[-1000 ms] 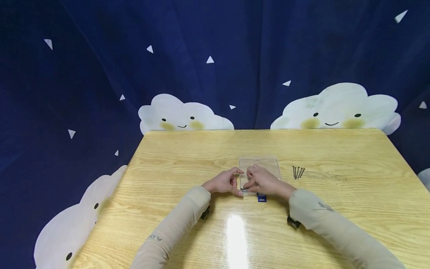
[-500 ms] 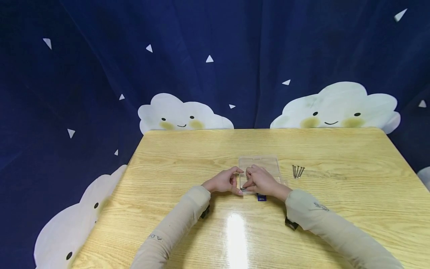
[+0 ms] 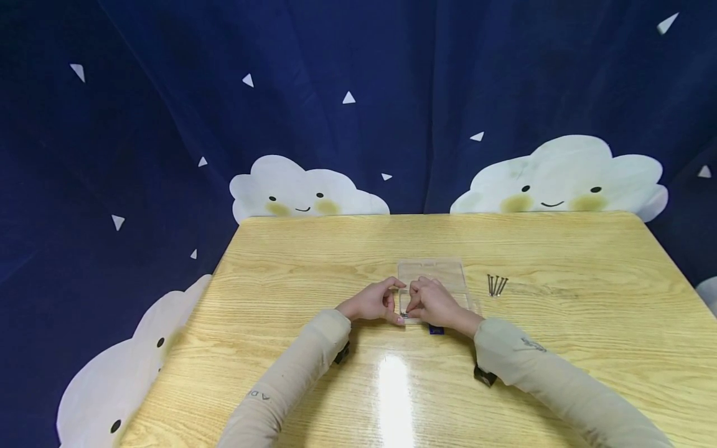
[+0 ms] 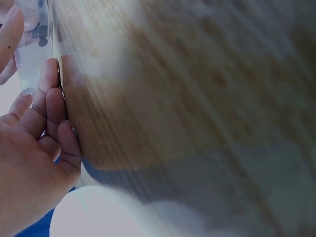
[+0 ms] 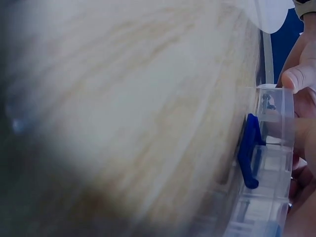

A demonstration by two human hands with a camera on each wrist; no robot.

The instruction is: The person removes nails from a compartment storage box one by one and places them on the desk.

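Note:
A clear plastic compartment box (image 3: 462, 303) lies on the table with its clear lid (image 3: 442, 271) swung back. My left hand (image 3: 372, 302) grips the box's left end; in the right wrist view its thumb (image 5: 299, 79) presses the box's corner. My right hand (image 3: 438, 303) reaches down into the left compartment, fingers curled and pinching small dark screws (image 3: 404, 315). Several screw heads (image 4: 40, 35) show through the clear plastic in the left wrist view. The right fingertips are partly hidden by the box wall. A blue latch (image 5: 249, 153) hangs at the box's front.
Several long dark screws (image 3: 496, 286) lie side by side on the wooden table (image 3: 291, 261), right of the box. A dark blue curtain (image 3: 336, 37) with clouds hangs behind the table's far edge.
My right hand has shifted very slightly left, its fingertips still inside the box. My left hand keeps its grip on the box's left end.

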